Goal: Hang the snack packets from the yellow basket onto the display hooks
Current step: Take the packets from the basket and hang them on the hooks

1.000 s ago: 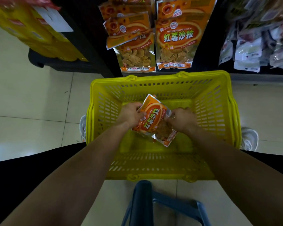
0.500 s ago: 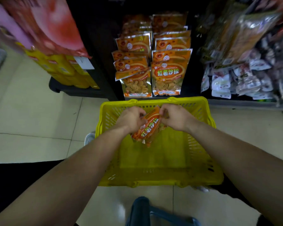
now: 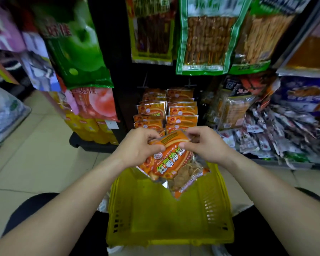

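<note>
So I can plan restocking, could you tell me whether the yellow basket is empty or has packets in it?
Apparently empty: the yellow basket shows bare floor, though the held orange packet hides its far end.

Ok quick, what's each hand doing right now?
Left hand: pinches the orange snack packet at its top.
Right hand: pinches the same packet's top too.

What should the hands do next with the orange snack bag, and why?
Probably lift the orange foil snack packet forward toward the matching orange packets hanging just ahead. The left hand and right hand both pinch its top edge, and it hangs above the yellow plastic basket.
</note>
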`<action>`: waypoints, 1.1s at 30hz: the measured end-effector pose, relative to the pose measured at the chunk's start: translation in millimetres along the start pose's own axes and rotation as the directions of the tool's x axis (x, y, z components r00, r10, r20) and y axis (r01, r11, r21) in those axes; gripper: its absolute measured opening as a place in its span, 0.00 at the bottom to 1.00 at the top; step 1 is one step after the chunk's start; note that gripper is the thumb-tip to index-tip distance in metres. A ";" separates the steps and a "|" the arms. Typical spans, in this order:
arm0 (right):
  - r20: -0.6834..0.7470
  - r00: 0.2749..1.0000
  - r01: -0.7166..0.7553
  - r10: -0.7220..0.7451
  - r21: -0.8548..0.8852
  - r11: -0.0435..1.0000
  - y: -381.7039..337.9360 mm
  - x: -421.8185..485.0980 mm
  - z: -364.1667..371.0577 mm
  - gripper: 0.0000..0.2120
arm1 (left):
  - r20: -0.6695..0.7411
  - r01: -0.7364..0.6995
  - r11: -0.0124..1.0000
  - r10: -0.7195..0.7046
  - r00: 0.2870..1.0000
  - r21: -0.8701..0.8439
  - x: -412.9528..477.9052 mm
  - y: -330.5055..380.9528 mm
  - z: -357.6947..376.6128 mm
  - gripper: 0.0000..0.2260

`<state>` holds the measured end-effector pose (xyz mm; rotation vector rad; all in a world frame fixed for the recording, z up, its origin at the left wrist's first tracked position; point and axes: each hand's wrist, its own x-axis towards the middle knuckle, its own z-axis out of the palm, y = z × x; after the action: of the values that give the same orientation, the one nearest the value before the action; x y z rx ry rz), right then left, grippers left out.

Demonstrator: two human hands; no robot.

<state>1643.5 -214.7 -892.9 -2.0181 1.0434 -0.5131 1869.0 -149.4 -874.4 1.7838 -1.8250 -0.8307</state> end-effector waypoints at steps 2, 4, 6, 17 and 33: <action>-0.086 0.996 0.003 0.002 0.054 0.999 0.8 8.1 2.7 0.10 | -0.052 0.024 0.994 -0.030 0.998 -0.107 1.2 1.5 -3.3 0.05; -0.141 0.990 0.007 -0.001 0.041 0.999 5.4 17.5 4.6 0.09 | -0.077 0.041 0.987 -0.054 0.996 -0.155 7.5 1.4 -6.3 0.04; -0.161 0.987 -0.012 0.020 0.052 0.999 12.0 24.5 2.4 0.08 | -0.059 0.051 0.980 -0.063 0.996 -0.194 16.9 -0.1 -7.9 0.01; -0.176 0.975 -0.109 0.133 0.140 0.984 46.9 58.5 -30.6 0.04 | -0.135 0.121 0.922 -0.181 0.974 -0.367 57.7 -33.0 -9.1 0.03; -0.155 0.987 -0.025 0.047 0.136 0.990 33.3 70.6 12.4 0.09 | -0.257 0.161 0.912 -0.270 0.928 -0.377 68.4 -32.4 -1.6 0.17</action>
<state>1676.0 -278.1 -927.1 -1.8608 1.1075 -0.7145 1889.4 -216.9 -901.9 1.7817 -1.2113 -0.8457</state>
